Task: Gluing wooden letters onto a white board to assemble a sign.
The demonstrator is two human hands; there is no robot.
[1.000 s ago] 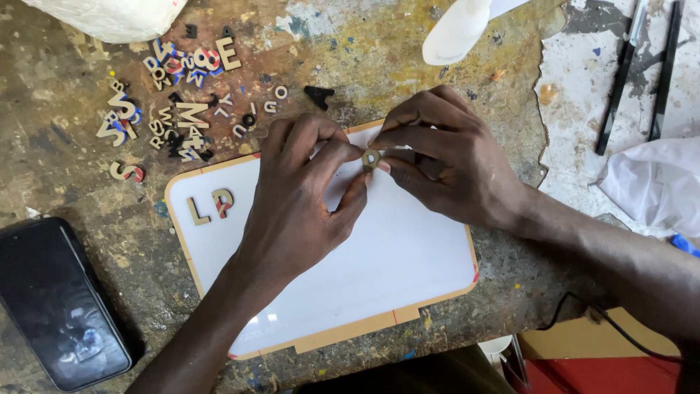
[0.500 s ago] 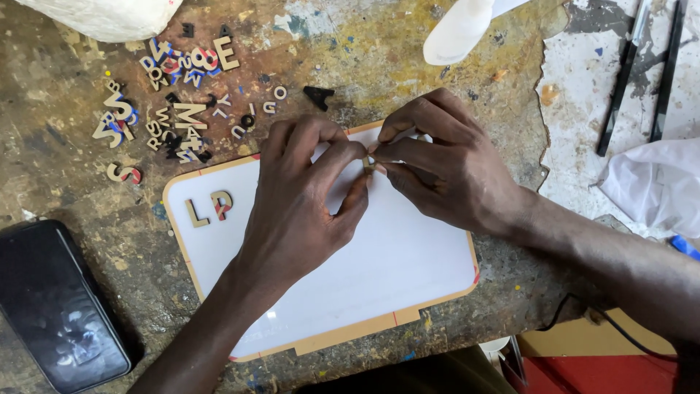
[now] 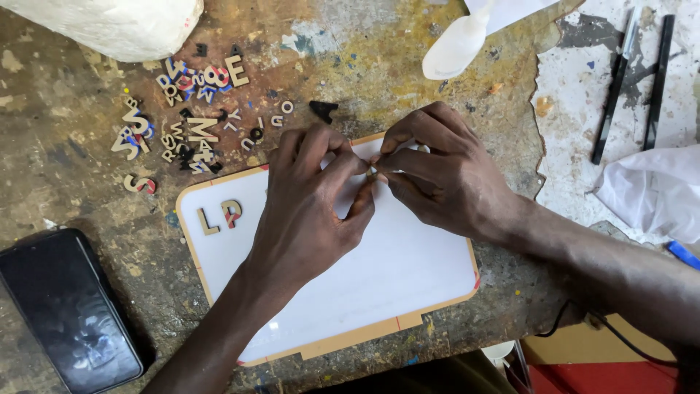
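A black smartphone (image 3: 69, 310) lies at the lower left of the workbench, its dark rectangular screen switched off and only reflecting light. A bulging white sack (image 3: 109, 25) sits at the upper left edge, partly cut off by the frame.

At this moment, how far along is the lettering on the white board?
Done: two wooden letters sit at the left end of the white board. In hand: the left hand and right hand pinch one small piece together above the board. Left: most of the board is bare, and a pile of loose letters lies on the table.
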